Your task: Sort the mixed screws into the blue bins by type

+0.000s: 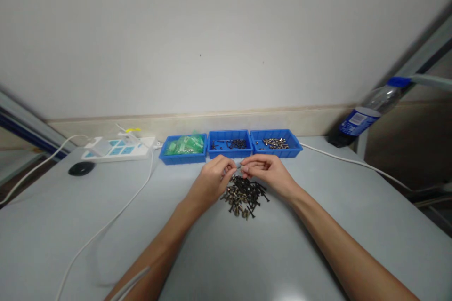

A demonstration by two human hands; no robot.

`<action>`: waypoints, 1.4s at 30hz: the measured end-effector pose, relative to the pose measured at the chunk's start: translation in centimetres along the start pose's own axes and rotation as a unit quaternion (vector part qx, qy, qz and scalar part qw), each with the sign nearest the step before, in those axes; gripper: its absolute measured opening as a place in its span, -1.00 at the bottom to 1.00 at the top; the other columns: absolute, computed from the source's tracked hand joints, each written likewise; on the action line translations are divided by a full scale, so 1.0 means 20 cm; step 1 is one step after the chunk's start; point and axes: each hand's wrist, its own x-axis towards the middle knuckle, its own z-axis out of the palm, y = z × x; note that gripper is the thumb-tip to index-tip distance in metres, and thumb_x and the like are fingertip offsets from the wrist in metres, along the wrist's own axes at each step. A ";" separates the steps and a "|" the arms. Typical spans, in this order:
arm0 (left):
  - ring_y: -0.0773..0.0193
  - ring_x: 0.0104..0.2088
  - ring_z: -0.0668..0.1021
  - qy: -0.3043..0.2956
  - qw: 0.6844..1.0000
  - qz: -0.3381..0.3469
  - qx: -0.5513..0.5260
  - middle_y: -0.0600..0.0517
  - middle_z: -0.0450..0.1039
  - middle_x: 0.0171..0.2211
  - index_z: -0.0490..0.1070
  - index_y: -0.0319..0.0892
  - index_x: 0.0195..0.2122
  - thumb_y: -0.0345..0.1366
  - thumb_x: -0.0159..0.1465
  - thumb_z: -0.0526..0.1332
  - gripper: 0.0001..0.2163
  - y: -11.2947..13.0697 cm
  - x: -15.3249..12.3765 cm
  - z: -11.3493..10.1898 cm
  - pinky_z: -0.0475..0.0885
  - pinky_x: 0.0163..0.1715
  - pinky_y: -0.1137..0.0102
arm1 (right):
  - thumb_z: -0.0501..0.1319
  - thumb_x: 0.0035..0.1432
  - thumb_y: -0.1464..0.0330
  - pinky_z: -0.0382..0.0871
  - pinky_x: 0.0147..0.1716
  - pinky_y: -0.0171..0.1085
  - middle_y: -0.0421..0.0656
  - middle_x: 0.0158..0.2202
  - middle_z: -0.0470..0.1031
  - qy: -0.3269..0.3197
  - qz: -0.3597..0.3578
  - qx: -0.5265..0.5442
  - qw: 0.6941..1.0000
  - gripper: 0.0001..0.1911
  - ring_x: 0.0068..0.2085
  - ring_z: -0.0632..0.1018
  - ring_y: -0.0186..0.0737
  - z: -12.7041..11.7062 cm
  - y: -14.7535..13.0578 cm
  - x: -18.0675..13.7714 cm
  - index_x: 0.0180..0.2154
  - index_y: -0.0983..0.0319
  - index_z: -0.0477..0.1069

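Note:
A pile of mixed black and brassy screws (245,196) lies on the pale table. Over its far edge, my left hand (214,174) and my right hand (269,172) meet with fingertips pinched together. Between them is a small dark screw (239,166), gripped from both sides; its details are too small to make out. Just beyond my hands stand a blue tray of dark screws (238,143) in the middle and a blue tray of shiny metal fasteners (277,143) to the right. Further left, another blue tray (182,160) holds green plastic bags (185,145).
A white power strip (141,152) with plugs sits at the back left, near a black mouse-like object (81,168). White cables (116,218) cross the table's left side and run off to the right. A dark-drink bottle (360,120) leans at the right rear.

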 end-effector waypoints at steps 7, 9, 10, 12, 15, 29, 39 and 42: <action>0.26 -0.31 0.51 -0.042 0.999 -0.015 0.029 0.01 0.47 -0.34 0.44 -0.20 -0.24 -0.42 0.35 0.16 -0.92 -0.09 -0.01 -0.03 0.39 -0.22 0.37 | 0.49 -0.11 0.27 0.43 0.10 0.00 -0.04 0.04 0.56 0.079 -0.068 0.031 0.994 -0.30 -0.02 0.61 -0.06 -0.02 -0.03 0.07 0.11 0.10 0.43; 0.25 -0.30 0.51 -0.093 0.995 -0.014 0.032 0.00 0.48 -0.33 0.47 -0.20 -0.26 -0.42 0.33 0.17 -0.91 -0.11 -0.02 -0.04 0.39 -0.23 0.37 | 0.48 -0.10 0.28 0.44 0.09 -0.01 -0.02 0.05 0.56 0.066 -0.064 0.011 0.996 -0.30 -0.03 0.62 -0.06 -0.04 -0.04 0.06 0.13 0.11 0.41; 0.24 -0.29 0.51 -0.113 0.993 -0.013 0.029 -0.01 0.49 -0.32 0.48 -0.20 -0.25 -0.42 0.32 0.18 -0.91 -0.12 -0.02 -0.04 0.39 -0.23 0.37 | 0.47 -0.08 0.27 0.46 0.06 -0.01 -0.02 -0.01 0.59 0.060 -0.060 -0.007 0.996 -0.37 -0.08 0.63 -0.07 -0.06 -0.04 0.05 0.08 0.14 0.45; 0.24 -0.28 0.52 -0.137 0.990 -0.014 0.024 -0.02 0.50 -0.31 0.49 -0.20 -0.25 -0.43 0.31 0.19 -0.91 -0.13 -0.03 -0.04 0.39 -0.22 0.36 | 0.45 -0.05 0.25 0.51 -0.03 -0.03 -0.03 -0.17 0.63 0.052 -0.048 -0.044 0.997 -0.53 -0.19 0.65 -0.11 -0.08 -0.03 0.02 -0.05 0.20 0.52; 0.23 -0.30 0.51 -0.151 0.988 -0.020 0.031 -0.02 0.48 -0.33 0.49 -0.20 -0.29 -0.45 0.28 0.19 -0.91 -0.14 -0.04 -0.05 0.39 -0.24 0.35 | 0.42 -0.02 0.25 0.54 -0.16 -0.09 -0.07 -0.30 0.63 0.060 -0.039 -0.075 0.995 -0.64 -0.31 0.63 -0.16 -0.11 -0.03 0.00 -0.16 0.22 0.55; 0.23 -0.27 0.52 -0.055 0.998 -0.033 0.010 -0.07 0.49 -0.28 0.52 -0.21 -0.23 -0.48 0.28 0.12 -0.81 -0.16 -0.02 -0.03 0.49 -0.17 0.27 | 0.38 0.01 0.25 0.52 -0.19 -0.10 -0.09 -0.31 0.62 0.064 -0.023 -0.087 0.994 -0.70 -0.34 0.63 -0.17 -0.08 -0.02 -0.01 -0.18 0.21 0.54; 0.13 -0.23 0.66 0.044 0.878 -0.278 -0.388 -0.10 0.61 -0.27 0.52 -0.27 -0.32 -0.25 0.07 0.42 -0.78 -0.03 0.02 -0.02 0.60 -0.10 0.20 | 0.44 -0.03 0.21 0.52 -0.24 -0.21 -0.08 -0.31 0.62 0.017 -0.021 -0.059 0.998 -0.64 -0.32 0.62 -0.21 -0.03 -0.01 -0.02 -0.19 0.24 0.55; 0.11 -0.23 0.67 0.038 0.869 -0.279 -0.407 -0.11 0.61 -0.25 0.49 -0.27 -0.29 -0.25 0.03 0.46 -0.71 -0.02 0.02 -0.02 0.60 -0.11 0.21 | 0.45 -0.05 0.21 0.52 -0.21 -0.20 -0.09 -0.30 0.63 0.002 -0.021 -0.042 0.999 -0.66 -0.30 0.62 -0.21 0.00 -0.02 -0.04 -0.21 0.22 0.57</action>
